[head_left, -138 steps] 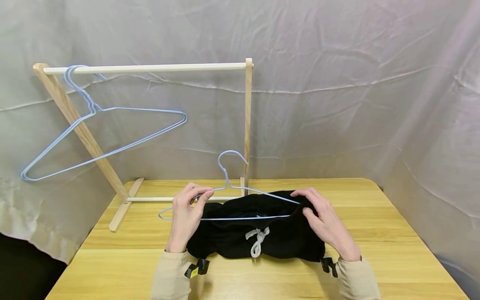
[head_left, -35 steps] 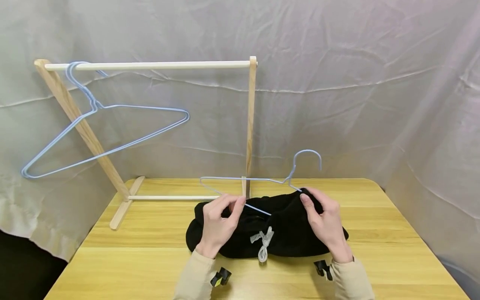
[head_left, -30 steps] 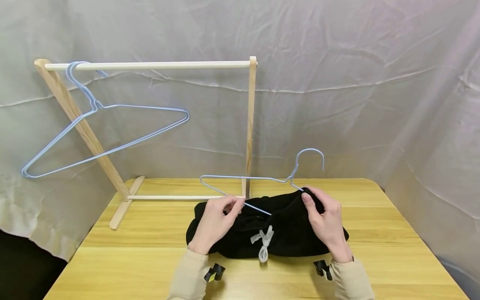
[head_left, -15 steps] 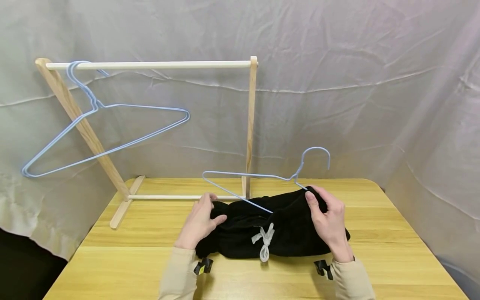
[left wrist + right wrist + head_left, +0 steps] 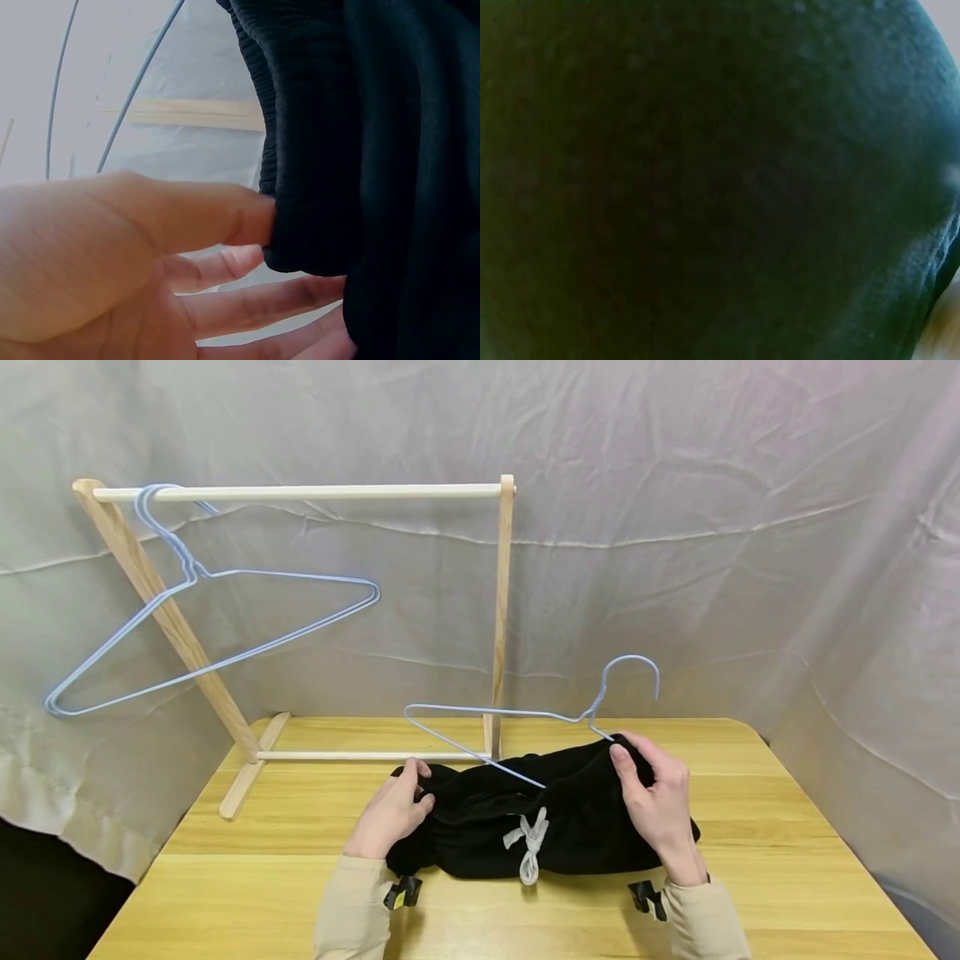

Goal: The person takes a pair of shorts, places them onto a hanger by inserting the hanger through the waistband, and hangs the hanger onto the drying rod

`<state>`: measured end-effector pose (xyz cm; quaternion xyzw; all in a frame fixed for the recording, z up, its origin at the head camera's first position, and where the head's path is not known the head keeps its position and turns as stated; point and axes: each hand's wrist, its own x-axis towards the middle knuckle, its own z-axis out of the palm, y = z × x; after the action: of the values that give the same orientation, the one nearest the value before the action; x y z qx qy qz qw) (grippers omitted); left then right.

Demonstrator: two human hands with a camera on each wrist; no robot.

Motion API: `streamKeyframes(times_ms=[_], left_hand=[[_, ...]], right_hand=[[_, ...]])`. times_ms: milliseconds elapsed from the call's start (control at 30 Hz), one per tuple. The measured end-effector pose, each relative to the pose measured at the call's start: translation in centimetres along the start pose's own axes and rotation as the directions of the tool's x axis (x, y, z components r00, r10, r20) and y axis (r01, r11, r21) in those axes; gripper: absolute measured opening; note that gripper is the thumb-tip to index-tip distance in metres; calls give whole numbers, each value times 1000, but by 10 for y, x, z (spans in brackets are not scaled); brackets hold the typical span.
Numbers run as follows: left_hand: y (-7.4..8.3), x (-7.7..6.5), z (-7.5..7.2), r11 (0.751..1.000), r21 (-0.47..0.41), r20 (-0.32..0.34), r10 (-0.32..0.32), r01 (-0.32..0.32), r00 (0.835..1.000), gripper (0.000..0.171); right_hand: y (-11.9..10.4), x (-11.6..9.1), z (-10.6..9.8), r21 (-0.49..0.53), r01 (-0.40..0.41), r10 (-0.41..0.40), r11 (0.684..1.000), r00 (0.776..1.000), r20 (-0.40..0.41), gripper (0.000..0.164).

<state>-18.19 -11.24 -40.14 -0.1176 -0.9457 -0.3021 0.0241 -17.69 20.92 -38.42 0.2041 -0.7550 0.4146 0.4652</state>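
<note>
Black drawstring pants (image 5: 480, 827) lie bunched on the table, a grey bow (image 5: 532, 842) at the front of their gathered waistband. A blue wire hanger (image 5: 487, 708) has its right part inside the waist opening, hidden by cloth. Its left end and hook stand out above. My right hand (image 5: 660, 797) grips the waistband's right side near the hanger's shoulder, thumb in front. At the left end of the waistband, my left hand (image 5: 390, 810) pinches the edge. In the left wrist view the thumb (image 5: 217, 214) is against the waistband (image 5: 311, 150), with fingers behind. Dark cloth (image 5: 705, 180) fills the right wrist view.
A wooden rack with a white top rail (image 5: 315, 492) stands at the back left. Matching blue hangers (image 5: 187, 578) hang at its left end. The wooden table (image 5: 787, 860) is backed by grey curtains (image 5: 675, 568).
My left hand has let go of the hanger's lower wire and moved left to the waistband's end. The right hand, with hanger and cloth, has shifted slightly right; earlier the hanger sat farther left.
</note>
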Motion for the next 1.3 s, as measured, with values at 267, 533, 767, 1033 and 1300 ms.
streamKeyframes(times_ms=[267, 533, 767, 1033, 1300], left_hand=[[-1, -3, -1, 999, 11, 88, -52, 51, 995, 29], [-4, 1, 2, 995, 8, 95, -100, 100, 990, 25], [-7, 8, 6, 990, -60, -93, -130, 125, 987, 20], [-4, 14, 3, 969, -191, -312, -211, 157, 926, 19], [2, 17, -8, 832, -553, -367, -282, 36, 887, 25]], right_hand=[[1, -1, 0, 11, -7, 7, 1000, 1000, 8, 17], [1, -1, -1, 19, -7, 7, 1000, 1000, 11, 15], [3, -1, -1, 32, -4, 4, 999, 1000, 2, 15], [3, 0, -2, 59, -9, 10, 998, 1000, -18, 12], [-1, 3, -5, 90, -26, 31, 996, 998, -50, 23]])
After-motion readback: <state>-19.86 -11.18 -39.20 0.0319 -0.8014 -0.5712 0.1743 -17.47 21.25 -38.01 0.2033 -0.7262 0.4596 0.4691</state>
